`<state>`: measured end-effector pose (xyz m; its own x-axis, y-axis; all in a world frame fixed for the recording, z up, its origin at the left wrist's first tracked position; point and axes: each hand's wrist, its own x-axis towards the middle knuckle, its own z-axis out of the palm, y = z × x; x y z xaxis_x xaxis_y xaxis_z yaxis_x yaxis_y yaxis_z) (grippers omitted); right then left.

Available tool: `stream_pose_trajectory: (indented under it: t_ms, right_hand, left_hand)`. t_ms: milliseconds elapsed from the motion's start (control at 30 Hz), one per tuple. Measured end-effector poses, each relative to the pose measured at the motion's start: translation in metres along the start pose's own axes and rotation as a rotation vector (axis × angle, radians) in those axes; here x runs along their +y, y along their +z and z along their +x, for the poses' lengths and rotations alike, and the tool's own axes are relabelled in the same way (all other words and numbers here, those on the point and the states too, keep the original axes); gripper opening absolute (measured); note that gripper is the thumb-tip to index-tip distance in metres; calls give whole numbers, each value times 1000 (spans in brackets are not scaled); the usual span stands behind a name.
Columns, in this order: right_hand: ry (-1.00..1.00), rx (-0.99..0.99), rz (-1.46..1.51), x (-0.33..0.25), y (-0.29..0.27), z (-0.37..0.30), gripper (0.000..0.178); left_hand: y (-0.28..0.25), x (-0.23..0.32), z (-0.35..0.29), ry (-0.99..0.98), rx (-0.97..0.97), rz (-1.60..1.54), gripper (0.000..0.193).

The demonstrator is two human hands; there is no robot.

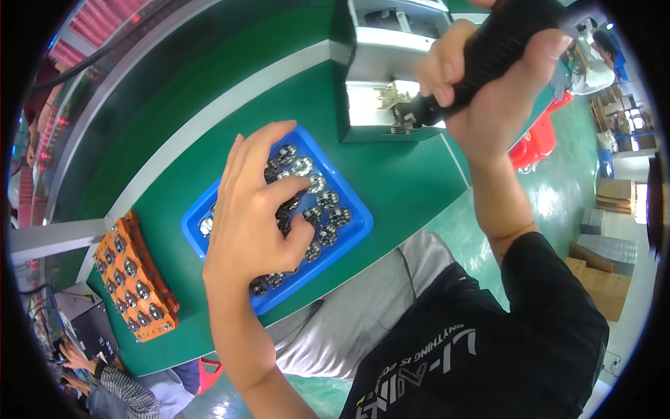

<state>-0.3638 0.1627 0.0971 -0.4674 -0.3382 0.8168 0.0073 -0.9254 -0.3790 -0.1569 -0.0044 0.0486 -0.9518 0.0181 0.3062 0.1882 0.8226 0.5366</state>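
Gripping black handle [504, 43] with right hand [488, 115], at machine [382, 63] | holding left hand [252, 223] over blue tray [360, 229], unable to tell if pinching | seemingly unfinished, with many loose metal parts [328, 200] beneath, others in orange rack [137, 277] leftward

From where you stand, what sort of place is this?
Probably an assembly workshop: there's a blue tray of shiny round parts, an orange board carrying rows of metallic pieces, and cardboard boxes beyond.
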Motion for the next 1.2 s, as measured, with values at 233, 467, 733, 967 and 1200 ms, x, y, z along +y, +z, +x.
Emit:
stream_pose_trajectory:
  t_ms: [233, 467, 733, 967, 1200]
  right_hand:
    - [431, 520, -733, 20, 71, -34, 90]
    - [321, 173, -391, 53, 57, -70, 42]
    - [265, 155, -372, 68, 58, -78, 42]
    - [484, 58, -471, 69, 72, -76, 84]
    - [487, 54, -392, 67, 67, -77, 83]
  left_hand:
    - [0, -11, -4, 30, 63, -116, 37]
    - [0, -12, -3, -19, -2, -113, 40]
    - [0, -15, -7, -62, -17, -149, 39]
    - [-3, -10, -9, -135, -85, -105, 32]
    - [1, -3, -2, -166, -98, -59, 29]
